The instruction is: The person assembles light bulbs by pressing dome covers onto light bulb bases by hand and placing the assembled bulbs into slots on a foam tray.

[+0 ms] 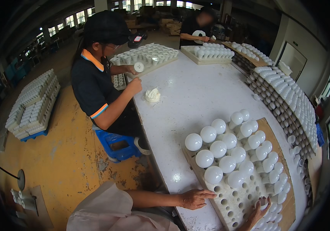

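Note:
My left hand (196, 199) rests at the left edge of a pale tray (230, 204) full of round holes, its index finger stretched out and nothing in it. At the tray's right side my right hand (255, 215) has its fingers round a white light bulb (263, 204); part of the bulb is hidden by the fingers. Several round white bulbs, such as one bulb (213, 174), stand in the far half of the tray, while the near half shows bare holes. Along its right side, more bulbs (278, 187) lie in slanted rows on a brown board (288, 215).
Across the white table (172, 115), a co-worker (95, 77) handles a white part by a tray of white cups (149, 54). A crumpled white bundle (152, 94) lies nearby. Another person (197, 30) works farther back. Stacked bulb trays (284, 96) line the right side.

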